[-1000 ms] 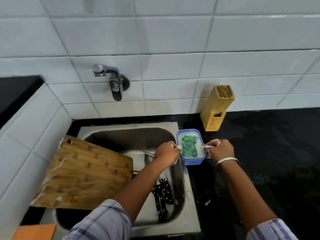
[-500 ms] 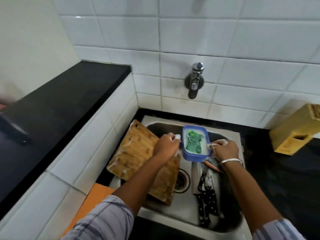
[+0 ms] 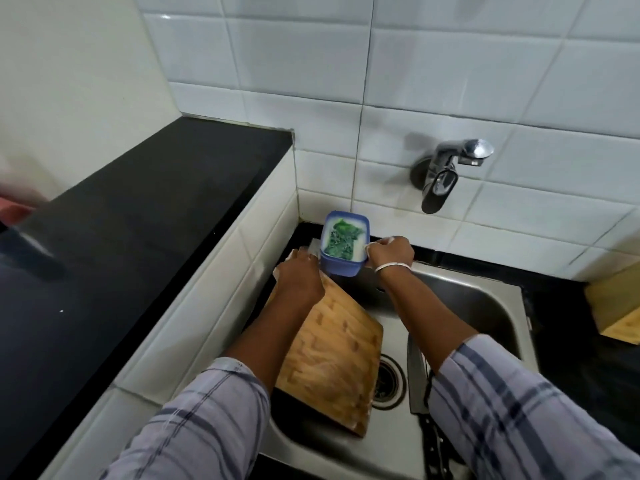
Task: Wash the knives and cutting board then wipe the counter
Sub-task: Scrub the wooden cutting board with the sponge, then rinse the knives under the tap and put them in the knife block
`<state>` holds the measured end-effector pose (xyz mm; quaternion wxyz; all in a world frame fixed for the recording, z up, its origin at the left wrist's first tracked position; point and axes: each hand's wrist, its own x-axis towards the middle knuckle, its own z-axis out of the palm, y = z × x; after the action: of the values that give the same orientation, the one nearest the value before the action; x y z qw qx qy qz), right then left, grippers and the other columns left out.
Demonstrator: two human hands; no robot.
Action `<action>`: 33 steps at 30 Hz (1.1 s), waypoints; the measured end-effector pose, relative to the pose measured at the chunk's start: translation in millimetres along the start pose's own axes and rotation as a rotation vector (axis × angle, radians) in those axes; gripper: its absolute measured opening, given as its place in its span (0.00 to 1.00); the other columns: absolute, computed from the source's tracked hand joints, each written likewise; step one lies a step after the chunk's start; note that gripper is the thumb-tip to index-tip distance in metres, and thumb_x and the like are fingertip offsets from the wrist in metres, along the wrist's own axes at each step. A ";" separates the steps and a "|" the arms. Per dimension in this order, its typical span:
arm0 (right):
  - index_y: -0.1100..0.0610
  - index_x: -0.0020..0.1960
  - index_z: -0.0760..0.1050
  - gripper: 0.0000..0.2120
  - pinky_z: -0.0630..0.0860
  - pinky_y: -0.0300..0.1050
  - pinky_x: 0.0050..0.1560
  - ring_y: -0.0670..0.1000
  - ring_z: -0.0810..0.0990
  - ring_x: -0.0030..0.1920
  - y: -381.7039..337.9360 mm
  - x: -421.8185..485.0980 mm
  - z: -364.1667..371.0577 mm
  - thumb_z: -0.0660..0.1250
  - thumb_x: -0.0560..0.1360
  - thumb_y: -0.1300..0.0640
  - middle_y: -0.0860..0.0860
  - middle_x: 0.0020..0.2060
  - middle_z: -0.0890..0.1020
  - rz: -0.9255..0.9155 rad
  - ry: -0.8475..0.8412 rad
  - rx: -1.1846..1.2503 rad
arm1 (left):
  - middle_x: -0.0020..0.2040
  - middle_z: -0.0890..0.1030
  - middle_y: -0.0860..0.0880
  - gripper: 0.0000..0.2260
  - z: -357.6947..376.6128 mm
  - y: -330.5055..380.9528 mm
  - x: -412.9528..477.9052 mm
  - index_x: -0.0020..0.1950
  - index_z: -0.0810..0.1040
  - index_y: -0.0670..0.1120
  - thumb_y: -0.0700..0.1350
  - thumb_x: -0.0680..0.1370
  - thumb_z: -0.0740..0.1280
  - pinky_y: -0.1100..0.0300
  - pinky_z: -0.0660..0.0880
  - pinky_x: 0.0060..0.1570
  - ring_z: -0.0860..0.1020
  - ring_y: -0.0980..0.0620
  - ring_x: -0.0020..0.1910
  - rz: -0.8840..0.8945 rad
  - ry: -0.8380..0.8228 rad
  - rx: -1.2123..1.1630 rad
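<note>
Because the blue tub point(image 3: 341, 268) holds milky soapy water and a green scrubber point(image 3: 341, 239), it will likely handle as a light, thin-walled, wet and slippery thing that slops if tipped; the safest hold is on its two opposite walls just under the rim, kept level. That is how it is held; the left grip point(image 3: 299, 280) is curled against its left wall, fingertips hidden, and the right grip point(image 3: 389, 254) pinches the right rim with bent fingers, so both are closed on the tub, which sits between them above the sink's point(image 3: 485, 292) far corner. Both forearms reach forward, wrists roughly level, backs of the hands up; suds cling to the knuckles.

The cutting board point(image 3: 332, 358) leans in the sink directly beneath the left grip and back toward the person; it looks stiff, fairly heavy and soap-slick, so I would take it by its long edges. The knives point(image 3: 415, 372) lie on the sink floor below the right forearm; they are sharp and wet, and best lifted by their dark handles.
</note>
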<state>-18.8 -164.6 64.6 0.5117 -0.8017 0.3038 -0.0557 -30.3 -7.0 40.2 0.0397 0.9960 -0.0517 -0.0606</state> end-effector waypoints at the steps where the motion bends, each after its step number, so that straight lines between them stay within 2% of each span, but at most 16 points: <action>1: 0.62 0.35 0.80 0.04 0.81 0.51 0.45 0.59 0.82 0.40 -3.3 4.6 7.3 0.68 0.64 0.61 0.60 0.36 0.83 -0.004 -0.002 -0.002 | 0.68 0.67 0.49 0.23 -0.6 -1.6 3.2 0.66 0.70 0.49 0.50 0.72 0.68 0.54 0.71 0.48 0.72 0.48 0.63 -0.021 -0.003 0.013; 4: 0.65 0.38 0.81 0.07 0.79 0.46 0.44 0.59 0.82 0.41 -14.2 6.3 20.7 0.67 0.66 0.62 0.61 0.37 0.83 -0.006 -0.025 -0.052 | 0.61 0.69 0.48 0.20 -1.2 -1.4 8.0 0.62 0.71 0.48 0.51 0.72 0.66 0.56 0.67 0.41 0.77 0.47 0.55 -0.046 -0.019 0.042; 6: 0.65 0.39 0.81 0.08 0.80 0.46 0.44 0.59 0.82 0.43 -17.6 7.8 30.7 0.67 0.65 0.62 0.61 0.37 0.83 -0.005 -0.033 -0.054 | 0.61 0.69 0.47 0.20 -0.4 -0.5 10.0 0.63 0.71 0.47 0.52 0.74 0.64 0.55 0.70 0.43 0.78 0.46 0.52 -0.062 -0.040 0.071; 9: 0.65 0.42 0.82 0.10 0.79 0.44 0.43 0.59 0.82 0.44 -19.8 8.7 46.7 0.67 0.65 0.60 0.61 0.39 0.84 0.004 -0.051 -0.068 | 0.63 0.68 0.46 0.23 2.2 0.0 7.1 0.67 0.69 0.46 0.54 0.75 0.63 0.56 0.73 0.49 0.77 0.46 0.55 -0.064 -0.087 0.124; 12: 0.65 0.45 0.82 0.10 0.78 0.44 0.44 0.59 0.82 0.46 -22.0 3.6 58.1 0.67 0.67 0.60 0.61 0.42 0.84 0.022 -0.056 -0.064 | 0.65 0.66 0.47 0.24 5.2 1.5 -4.4 0.69 0.67 0.45 0.54 0.76 0.63 0.55 0.71 0.44 0.75 0.45 0.57 -0.027 -0.098 0.182; 15: 0.65 0.45 0.82 0.10 0.78 0.46 0.47 0.60 0.82 0.48 -23.3 0.9 68.6 0.67 0.68 0.61 0.61 0.44 0.84 0.024 -0.046 -0.057 | 0.65 0.65 0.47 0.23 10.6 -0.2 -13.0 0.69 0.66 0.45 0.49 0.76 0.65 0.55 0.69 0.40 0.73 0.44 0.57 -0.014 -0.053 0.194; 19: 0.64 0.49 0.82 0.11 0.78 0.48 0.50 0.61 0.81 0.52 -26.2 3.7 80.2 0.68 0.69 0.61 0.61 0.48 0.83 0.028 -0.038 -0.039 | 0.65 0.66 0.48 0.22 12.1 -5.8 -15.7 0.66 0.69 0.45 0.44 0.73 0.67 0.55 0.73 0.43 0.74 0.44 0.56 -0.013 -0.023 0.124; 24: 0.61 0.52 0.82 0.11 0.76 0.43 0.49 0.58 0.81 0.53 -29.0 7.2 87.7 0.69 0.72 0.59 0.59 0.50 0.83 0.022 -0.076 -0.035 | 0.63 0.67 0.48 0.22 7.4 -2.4 -17.9 0.67 0.69 0.45 0.44 0.74 0.67 0.54 0.73 0.44 0.73 0.44 0.57 -0.024 -0.035 0.110; 27: 0.61 0.52 0.82 0.11 0.77 0.44 0.52 0.57 0.81 0.52 -27.1 10.6 86.4 0.71 0.71 0.58 0.58 0.49 0.84 0.027 -0.139 0.000 | 0.63 0.68 0.48 0.23 5.1 3.4 -18.3 0.67 0.68 0.44 0.47 0.74 0.67 0.54 0.73 0.44 0.73 0.44 0.59 -0.032 -0.040 0.113; 29: 0.66 0.52 0.81 0.12 0.78 0.50 0.55 0.57 0.82 0.48 -20.3 15.4 83.0 0.73 0.71 0.61 0.60 0.47 0.83 0.082 -0.248 0.156 | 0.63 0.68 0.47 0.24 3.4 9.8 -18.0 0.67 0.67 0.44 0.50 0.74 0.67 0.54 0.73 0.45 0.72 0.44 0.59 -0.031 -0.036 0.110; 31: 0.71 0.54 0.77 0.11 0.81 0.49 0.47 0.56 0.80 0.41 -13.6 13.8 72.6 0.69 0.73 0.66 0.62 0.44 0.81 0.151 -0.310 0.397 | 0.63 0.69 0.47 0.23 2.3 14.9 -18.0 0.67 0.68 0.44 0.51 0.74 0.67 0.55 0.72 0.45 0.72 0.45 0.59 -0.022 -0.030 0.126; 33: 0.68 0.50 0.77 0.05 0.78 0.39 0.33 0.52 0.76 0.33 -7.7 6.5 53.8 0.66 0.75 0.69 0.59 0.37 0.79 0.181 -0.246 0.543 | 0.63 0.68 0.48 0.24 2.9 17.1 -18.2 0.67 0.69 0.44 0.52 0.74 0.67 0.55 0.72 0.46 0.71 0.45 0.60 -0.015 -0.051 0.164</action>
<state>11.3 -123.5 44.4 0.7430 -0.6062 0.2836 0.0082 -50.3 -22.2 41.0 -0.0436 0.9944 -0.0501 -0.0819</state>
